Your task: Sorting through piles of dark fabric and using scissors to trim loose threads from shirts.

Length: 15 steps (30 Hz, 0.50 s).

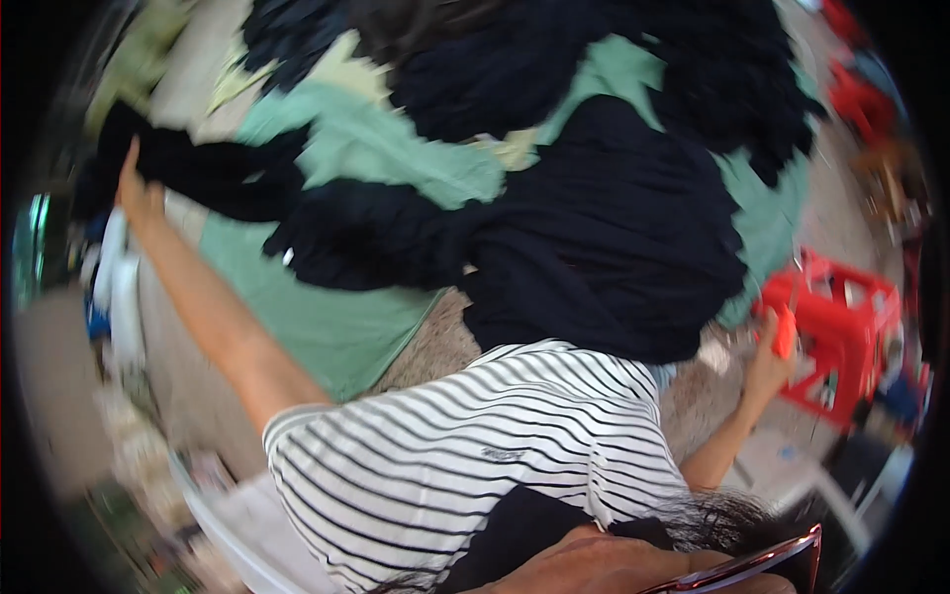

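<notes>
My left arm stretches far out to the left. There my left hand is closed on the end of a long strip of dark cloth, which hangs raised above the green cloth. Beside it, bunched dark fabric runs toward a large dark cloth spread over my lap. Low on the right, my right hand is wrapped round the orange-red handle of a tool. A thin metal part seems to rise from that handle, but blur hides its exact kind.
Green cloth lies on the floor under the dark pieces. Heaps of dark cloth stand ahead. A red plastic stool is close by my right hand. White rolled material lies at the left, and brownish goods are at the far right.
</notes>
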Each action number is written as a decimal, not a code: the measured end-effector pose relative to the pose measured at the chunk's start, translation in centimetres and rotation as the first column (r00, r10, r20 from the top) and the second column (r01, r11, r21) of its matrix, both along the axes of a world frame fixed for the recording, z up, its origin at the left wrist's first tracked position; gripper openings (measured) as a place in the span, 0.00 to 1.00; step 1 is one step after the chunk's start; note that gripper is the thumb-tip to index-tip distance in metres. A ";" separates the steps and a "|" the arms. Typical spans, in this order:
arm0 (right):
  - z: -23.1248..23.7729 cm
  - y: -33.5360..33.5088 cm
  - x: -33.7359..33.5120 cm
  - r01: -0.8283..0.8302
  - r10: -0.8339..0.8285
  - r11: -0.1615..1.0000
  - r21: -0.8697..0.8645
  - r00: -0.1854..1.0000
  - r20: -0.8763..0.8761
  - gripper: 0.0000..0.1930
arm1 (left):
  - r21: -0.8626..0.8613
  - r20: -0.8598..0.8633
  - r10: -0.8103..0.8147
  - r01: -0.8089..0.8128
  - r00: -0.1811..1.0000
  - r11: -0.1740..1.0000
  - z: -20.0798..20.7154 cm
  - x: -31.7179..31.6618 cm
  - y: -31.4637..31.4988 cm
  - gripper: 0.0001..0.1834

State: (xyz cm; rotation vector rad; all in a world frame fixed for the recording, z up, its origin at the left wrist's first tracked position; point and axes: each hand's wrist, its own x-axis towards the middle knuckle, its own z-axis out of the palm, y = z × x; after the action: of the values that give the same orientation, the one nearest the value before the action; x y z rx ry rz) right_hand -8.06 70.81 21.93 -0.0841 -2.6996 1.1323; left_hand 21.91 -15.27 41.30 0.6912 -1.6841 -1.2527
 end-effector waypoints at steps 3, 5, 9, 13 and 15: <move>0.7 -1.4 0.5 0.089 -0.088 0.996 -0.016 0.993 0.076 0.14 | -0.156 0.191 0.297 -0.270 0.936 0.950 -10.3 -4.9 5.5 0.21; 0.4 -1.0 0.8 0.108 -0.110 0.994 0.028 0.991 0.071 0.15 | -0.182 0.675 0.194 -0.095 0.711 0.979 -19.2 -4.8 8.1 0.23; 1.3 -0.7 1.6 0.125 -0.131 0.991 0.052 0.982 0.136 0.19 | -0.013 0.882 -0.129 0.298 0.453 0.955 -30.9 -9.0 15.7 0.18; -0.1 0.3 1.5 0.113 -0.126 0.991 0.070 0.966 0.227 0.20 | -0.111 0.514 -0.329 0.442 0.792 0.890 -28.1 -22.2 30.7 0.07; 0.4 0.0 1.6 0.013 -0.031 0.997 0.082 0.976 0.216 0.20 | -0.239 0.382 -0.441 0.548 0.812 0.802 -21.9 -27.7 40.2 0.05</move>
State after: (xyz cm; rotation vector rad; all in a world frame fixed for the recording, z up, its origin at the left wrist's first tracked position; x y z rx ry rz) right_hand -6.50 70.85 22.37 -0.2378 -2.9240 1.0626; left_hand -5.78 24.89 19.41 0.2308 -2.3893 -1.1911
